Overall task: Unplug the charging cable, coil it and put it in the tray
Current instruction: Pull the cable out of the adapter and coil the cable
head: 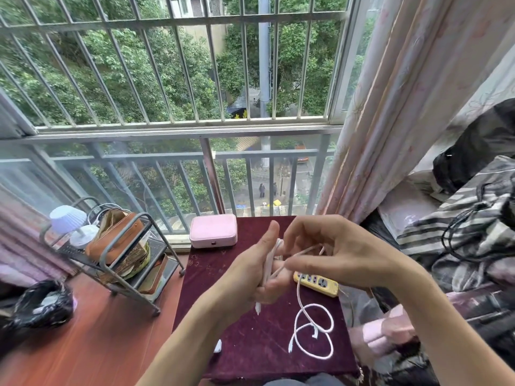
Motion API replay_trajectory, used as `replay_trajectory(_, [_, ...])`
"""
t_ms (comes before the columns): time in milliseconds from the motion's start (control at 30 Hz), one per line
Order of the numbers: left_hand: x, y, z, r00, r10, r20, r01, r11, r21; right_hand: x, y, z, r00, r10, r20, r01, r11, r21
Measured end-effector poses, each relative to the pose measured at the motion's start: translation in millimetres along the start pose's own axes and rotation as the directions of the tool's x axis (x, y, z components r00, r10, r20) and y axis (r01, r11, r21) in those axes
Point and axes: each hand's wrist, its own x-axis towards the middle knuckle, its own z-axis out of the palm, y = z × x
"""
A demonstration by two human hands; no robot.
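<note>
A white charging cable (313, 328) lies partly in loose loops on the dark red table (239, 355). Its upper part is wound round my left hand (263, 270), which grips several turns of it, with one plug end hanging below the palm. My right hand (331, 253) pinches a strand of the cable just right of the left hand, above the table. A yellow power strip (317, 284) lies under my right hand with nothing plugged into the sockets that show. No tray can be made out for certain.
A pink case (213, 231) sits at the table's far edge by the window. A metal rack (122, 263) with a brown pouch stands left. A black bin bag (41, 303) is on the floor. Curtain and striped bedding crowd the right. A small white item (218, 346) lies near the table's front.
</note>
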Motion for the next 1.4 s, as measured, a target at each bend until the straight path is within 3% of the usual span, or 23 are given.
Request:
replay_trajectory(67, [-2,1,-4,1.000,0.021,0.010,-0.020,0.993,-0.119,-3,10,-1,0.999,0.028,-0.039,-0.024,0.995,0.102])
replay_trajectory(167, [-4,2,-12,0.990,0.056,-0.132,-0.079,0.982,-0.171,-9,22,3,0.992,0.063,-0.106,-0.051,0.993,0.108])
replay_trajectory(267, [-3,2,-14,0.980,0.049,-0.195,-0.058,0.998,-0.039,-11,26,5,0.985,0.090,-0.145,-0.078,0.993,0.084])
replay_trajectory(400, [-1,-3,-3,0.986,0.010,-0.166,0.023,0.980,0.199,-7,17,3,0.990,0.051,-0.130,-0.046,0.998,0.039])
replay_trajectory(500, [-2,-6,5,0.992,-0.078,-0.095,0.096,0.973,0.210,-2,11,0,0.993,0.031,-0.110,-0.029,0.999,0.023])
replay_trajectory(633, [-5,-1,13,0.999,-0.053,-0.007,0.053,0.961,0.271,2,13,-5,0.997,0.005,-0.071,-0.004,1.000,0.002])
replay_trajectory(767, [-10,0,17,0.993,0.014,0.120,-0.018,0.999,0.030,9,21,-6,0.998,-0.053,-0.036,0.061,0.967,0.247])
replay_trajectory(900, [-11,0,18,0.981,0.114,0.158,-0.061,0.950,-0.307,18,39,14,0.984,-0.015,-0.178,0.106,0.851,0.514])
replay_trajectory(1033, [-12,1,16,0.994,0.101,0.048,-0.083,0.952,-0.296,19,54,36,0.963,0.093,-0.255,0.101,0.749,0.655])
replay_trajectory(1233, [-15,2,19,0.986,0.050,0.158,0.006,0.943,-0.333,17,57,46,0.932,0.168,-0.322,0.088,0.756,0.648])
replay_trajectory(1400, [-15,-2,25,0.991,0.023,0.129,0.023,0.940,-0.342,15,56,47,0.907,0.164,-0.388,0.119,0.785,0.608])
